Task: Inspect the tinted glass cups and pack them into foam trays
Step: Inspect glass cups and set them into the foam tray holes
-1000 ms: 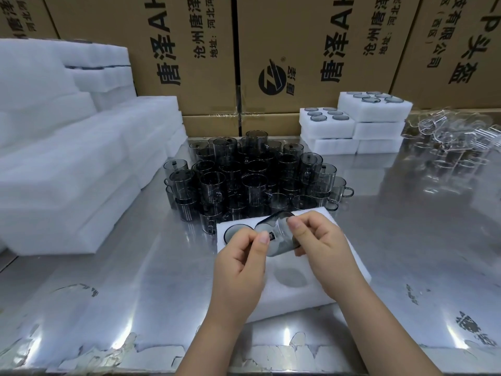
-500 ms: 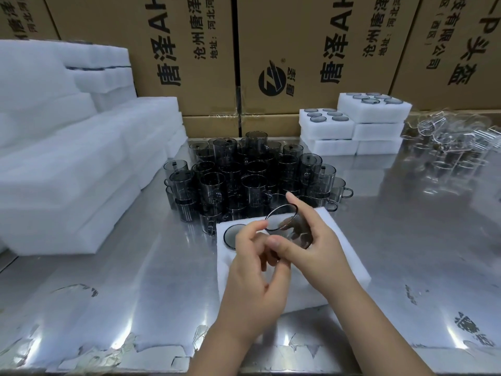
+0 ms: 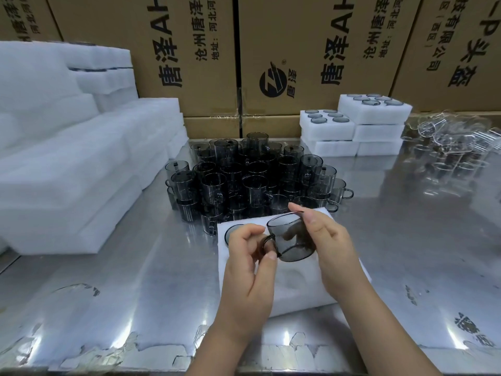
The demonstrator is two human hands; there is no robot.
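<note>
Head view: smoke-grey tinted glass cup [image 3: 288, 232], tilted; left hand [image 3: 245, 270] pinches its handle, right hand [image 3: 334, 256] grips its body. White foam tray [image 3: 294, 290] below, steel table [image 3: 135, 280], cardboard cartons [image 3: 311, 44] far.

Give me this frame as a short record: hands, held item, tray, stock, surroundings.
held: cup, tilted, above tray
left hand: pinches the cup's handle
right hand: grips the cup's body and rim
tray state: on table; seated cup in far-left pocket
loose cups: clustered behind tray, some stacked
packed trays: stacked back right
clear cups: far right
foam stack: left
</note>
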